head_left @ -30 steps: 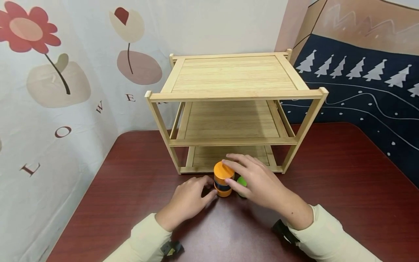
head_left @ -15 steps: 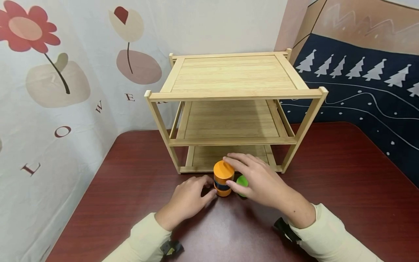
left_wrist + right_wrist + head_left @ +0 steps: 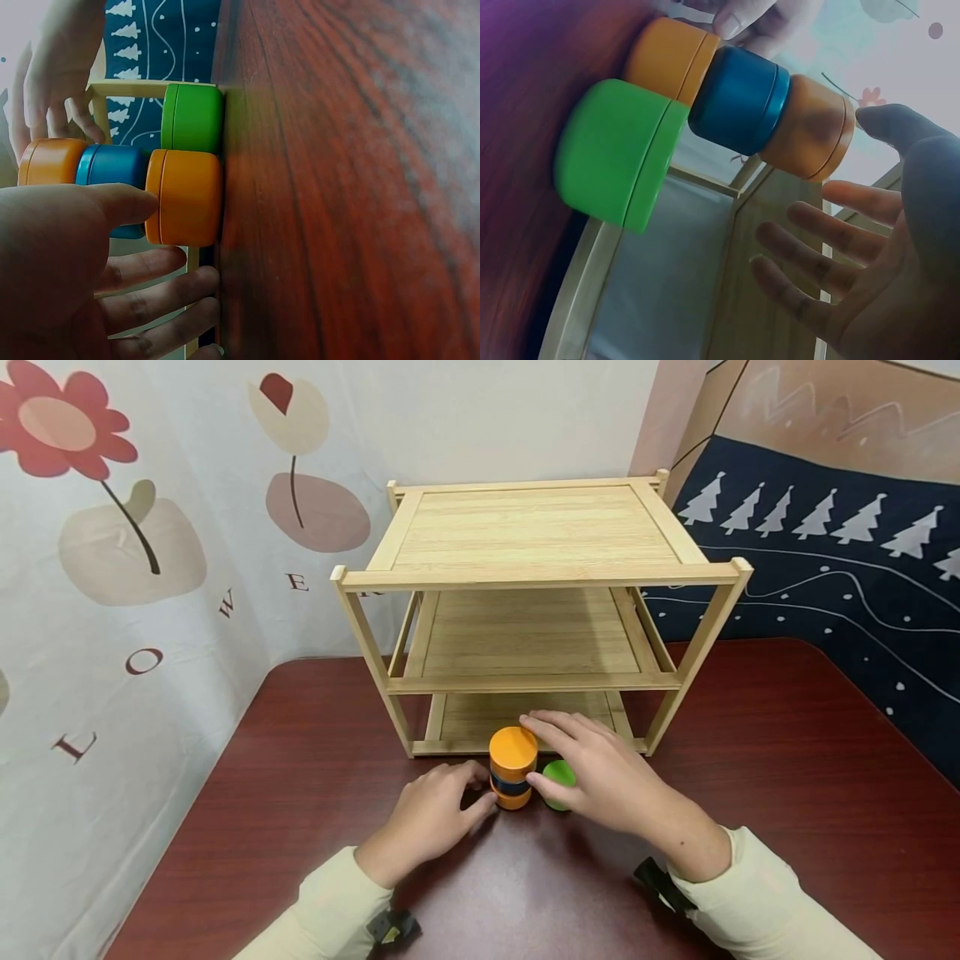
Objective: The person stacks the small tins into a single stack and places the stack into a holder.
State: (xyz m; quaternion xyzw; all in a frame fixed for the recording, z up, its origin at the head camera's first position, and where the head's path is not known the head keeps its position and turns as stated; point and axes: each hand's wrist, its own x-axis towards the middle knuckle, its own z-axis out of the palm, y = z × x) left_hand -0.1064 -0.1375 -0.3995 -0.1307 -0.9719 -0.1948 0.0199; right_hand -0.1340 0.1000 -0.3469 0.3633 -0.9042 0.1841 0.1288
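Your right hand has eased right, released; your left hand lies relaxed beside the jar stack, midway between the desk's side edges. Stacking looks in hand; next calls for nudge-free clearance.

Head view: green jar partly behind right hand

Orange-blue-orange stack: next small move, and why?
Probably ease the right hand away from the top orange jar, then toward the green jar. The three-jar stack stands upright, the left hand is beside its base, and the green jar stands separately on the table. Right-hand contact is unclear, so I'd go gently.
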